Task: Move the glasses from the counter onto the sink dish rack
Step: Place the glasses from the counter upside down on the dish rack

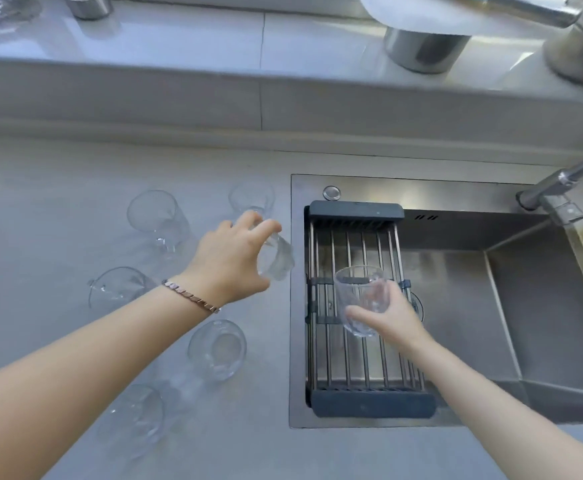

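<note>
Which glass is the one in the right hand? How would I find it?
Look at the steel sink and the dark-ended dish rack laid across its left side. Above the rack's middle bars, the right hand grips a clear tumbler. It is the only glass over the rack; the rest are over the counter.

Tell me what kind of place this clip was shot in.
Most likely a home kitchen: a stainless sink with a faucet, a dish rack laid across it, and drinking glasses on a grey counter.
</note>
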Motion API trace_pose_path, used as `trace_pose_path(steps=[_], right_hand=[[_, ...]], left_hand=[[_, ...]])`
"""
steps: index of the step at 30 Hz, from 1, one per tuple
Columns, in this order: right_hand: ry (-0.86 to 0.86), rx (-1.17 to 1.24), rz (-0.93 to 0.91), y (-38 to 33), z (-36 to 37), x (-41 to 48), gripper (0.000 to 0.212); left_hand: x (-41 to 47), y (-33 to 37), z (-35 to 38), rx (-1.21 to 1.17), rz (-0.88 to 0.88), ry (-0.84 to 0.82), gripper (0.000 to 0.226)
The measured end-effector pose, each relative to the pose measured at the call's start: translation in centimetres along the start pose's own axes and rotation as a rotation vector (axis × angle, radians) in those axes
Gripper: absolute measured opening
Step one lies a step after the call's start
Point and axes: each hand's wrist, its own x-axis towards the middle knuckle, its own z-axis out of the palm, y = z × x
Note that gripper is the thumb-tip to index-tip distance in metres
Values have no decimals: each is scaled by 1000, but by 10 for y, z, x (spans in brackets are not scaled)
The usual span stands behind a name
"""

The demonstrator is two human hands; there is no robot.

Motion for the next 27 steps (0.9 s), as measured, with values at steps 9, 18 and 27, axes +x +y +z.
trace_pose_path(steps=[9, 18, 27], right_hand=[[153, -450, 197, -13, -54, 91, 65], [77, -537, 137, -50, -13, 151, 66], [91, -265, -51, -48, -32, 139, 49]], left_hand=[[16, 53, 16, -285, -75, 126, 66], [31, 50, 15, -231, -152, 112, 70], [33, 46, 9, -276, -208, 77, 70]])
